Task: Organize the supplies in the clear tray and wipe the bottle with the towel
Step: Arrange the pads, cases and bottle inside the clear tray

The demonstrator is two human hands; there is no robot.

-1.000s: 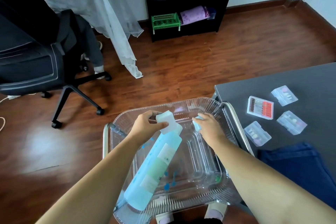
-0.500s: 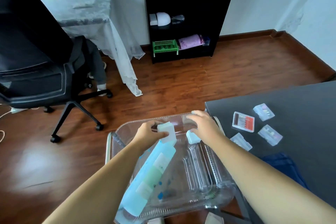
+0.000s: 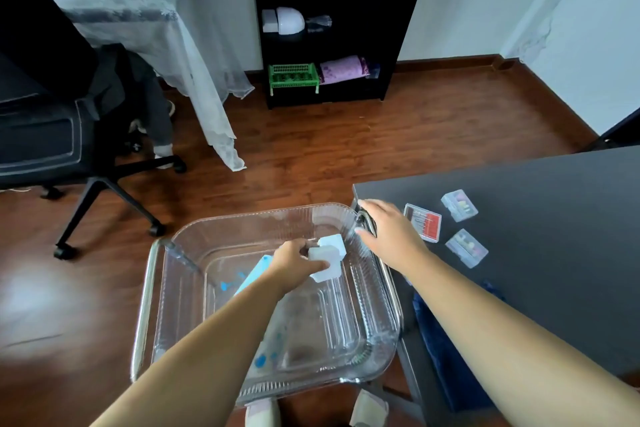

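The bottle (image 3: pixel 254 274) lies on its side in the clear tray (image 3: pixel 242 225), most of it hidden under the left forearm. Its long axis runs from the near-left of the tray up toward the far-right, cap end farthest from the person. What shows of the body is pale blue and see-through, with bright blue marks and a paler label patch lower down. The cap (image 3: pixel 325 262) is a blocky white piece.

The left hand (image 3: pixel 294 265) is at that cap end, its grip clamped on the bottle's neck with fingers curled round just below the cap. A second small whitish block (image 3: pixel 333 243) sits touching the cap on its far side; whether it is part of the bottle or a separate item cannot be told.

To the right, the right hand (image 3: pixel 389 230) hovers over the tray's right rim beside the metal rail (image 3: pixel 391 284), its grip apart, fingers spread and empty. It is the nearer hand to the dark surface (image 3: pixel 554 191), where a red-backed case (image 3: pixel 424 221) lies just beside it and two small clear boxes (image 3: pixel 459 204) (image 3: pixel 467 248) sit a little farther right. A blue towel (image 3: pixel 446 354) hangs at the surface's near edge, below the right forearm.

Judging from this, the right hand looks best placed to reach for the cases or the towel, while the left has the bottle.
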